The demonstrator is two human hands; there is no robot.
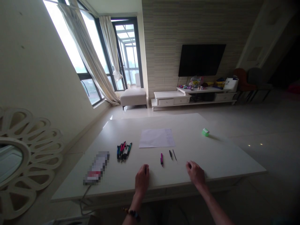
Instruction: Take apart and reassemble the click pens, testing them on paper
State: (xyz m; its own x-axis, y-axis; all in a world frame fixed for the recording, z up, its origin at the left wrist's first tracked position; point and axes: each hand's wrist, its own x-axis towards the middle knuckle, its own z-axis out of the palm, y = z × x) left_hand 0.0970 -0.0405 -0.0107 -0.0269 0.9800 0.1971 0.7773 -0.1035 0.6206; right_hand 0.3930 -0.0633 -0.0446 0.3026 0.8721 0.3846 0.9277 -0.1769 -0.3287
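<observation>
My left hand (pixel 142 178) rests near the front edge of the white table (pixel 225 159), its fingers curled into a loose fist. To its right, my right hand (pixel 196 172) is also curled closed on the tabletop. I see nothing held in either hand. Between and beyond them lie a pink pen barrel (pixel 161 158), a short black pen piece (pixel 170 154) and a thin dark pen refill (pixel 174 154), all apart from my fingers. Several click pens (pixel 123 152) with coloured barrels lie side by side at the left.
White paper sheets (pixel 156 138) lie beyond the pen parts. A small green box (pixel 205 132) stands at the table's right. At the left lies a blurred-out object (pixel 96 168), with a cable (pixel 84 197) hanging over the front edge near it.
</observation>
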